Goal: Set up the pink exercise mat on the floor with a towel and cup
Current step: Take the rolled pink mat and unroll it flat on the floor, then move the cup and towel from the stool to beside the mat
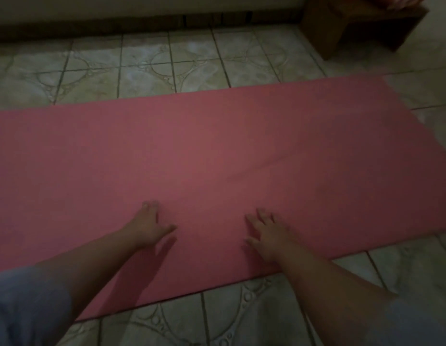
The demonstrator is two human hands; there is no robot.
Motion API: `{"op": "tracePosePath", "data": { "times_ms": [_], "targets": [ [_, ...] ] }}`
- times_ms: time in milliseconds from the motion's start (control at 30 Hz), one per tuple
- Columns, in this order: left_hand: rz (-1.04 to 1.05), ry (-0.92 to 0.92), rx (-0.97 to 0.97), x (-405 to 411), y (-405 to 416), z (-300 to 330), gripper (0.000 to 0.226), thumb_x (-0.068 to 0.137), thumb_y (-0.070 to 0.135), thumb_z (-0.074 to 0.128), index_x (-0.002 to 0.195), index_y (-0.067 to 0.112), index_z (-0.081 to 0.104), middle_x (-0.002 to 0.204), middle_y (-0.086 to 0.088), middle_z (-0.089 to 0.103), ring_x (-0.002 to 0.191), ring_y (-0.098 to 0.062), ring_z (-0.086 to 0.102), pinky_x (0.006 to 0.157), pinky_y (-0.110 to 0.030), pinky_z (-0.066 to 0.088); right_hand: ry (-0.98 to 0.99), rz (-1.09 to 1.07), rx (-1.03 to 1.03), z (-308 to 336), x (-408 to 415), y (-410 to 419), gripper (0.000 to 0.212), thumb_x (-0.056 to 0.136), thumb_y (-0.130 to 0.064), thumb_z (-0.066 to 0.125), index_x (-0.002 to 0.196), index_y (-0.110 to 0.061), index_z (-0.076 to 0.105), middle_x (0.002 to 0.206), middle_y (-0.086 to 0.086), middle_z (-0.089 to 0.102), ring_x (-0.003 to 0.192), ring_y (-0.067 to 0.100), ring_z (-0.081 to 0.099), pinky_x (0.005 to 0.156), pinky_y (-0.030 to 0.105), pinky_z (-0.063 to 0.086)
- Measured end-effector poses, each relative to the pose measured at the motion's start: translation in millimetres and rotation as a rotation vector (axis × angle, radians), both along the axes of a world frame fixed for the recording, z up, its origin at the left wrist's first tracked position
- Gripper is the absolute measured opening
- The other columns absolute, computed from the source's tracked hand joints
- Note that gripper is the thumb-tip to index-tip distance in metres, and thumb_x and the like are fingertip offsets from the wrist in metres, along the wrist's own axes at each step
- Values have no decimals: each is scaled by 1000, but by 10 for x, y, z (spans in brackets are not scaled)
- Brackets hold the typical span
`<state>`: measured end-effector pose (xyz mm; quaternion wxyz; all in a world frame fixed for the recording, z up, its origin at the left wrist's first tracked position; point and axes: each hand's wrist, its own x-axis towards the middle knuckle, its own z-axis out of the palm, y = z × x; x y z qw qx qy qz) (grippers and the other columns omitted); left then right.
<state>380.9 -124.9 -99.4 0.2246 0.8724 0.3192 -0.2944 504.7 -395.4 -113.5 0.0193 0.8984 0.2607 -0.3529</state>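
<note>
The pink exercise mat [217,151] lies unrolled flat across the tiled floor, running from the left edge of the view to the right. My left hand [149,226] rests palm down on the mat near its front edge, fingers spread. My right hand [269,236] presses flat on the mat a little to the right, fingers apart too. Neither hand holds anything. No towel or cup is in view.
Patterned pale floor tiles [167,63] surround the mat. A dark baseboard and wall [117,21] run along the back. A brown wooden piece of furniture [354,23] stands at the back right, close to the mat's far corner. The room is dim.
</note>
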Motion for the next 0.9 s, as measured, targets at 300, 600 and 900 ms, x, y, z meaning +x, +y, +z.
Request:
{"op": "tracePosePath", "data": {
  "times_ms": [300,600,900],
  "targets": [
    [-244,-214,71,881,-1057,1961,76,94,43,44,150,12,4,160,-12,0,146,-30,0,117,-40,12,-167,-485,46,2040,339,-980,67,95,-58,27,151,-23,15,161,4,11,147,26,11,116,50,16],
    [-489,-410,87,1466,-1995,4371,73,92,43,46,149,16,10,158,-7,15,144,-25,17,112,-42,26,-437,-616,109,4598,420,-1596,67,93,-60,27,149,-22,23,157,4,26,143,25,22,115,47,19],
    [-701,-720,10,1576,-2959,6760,75,91,49,43,150,17,9,157,-5,18,144,-21,17,116,-35,19,-561,-725,172,6950,133,-2369,70,93,-61,23,150,-21,19,158,2,22,147,23,12,118,46,13]
  ]
}}
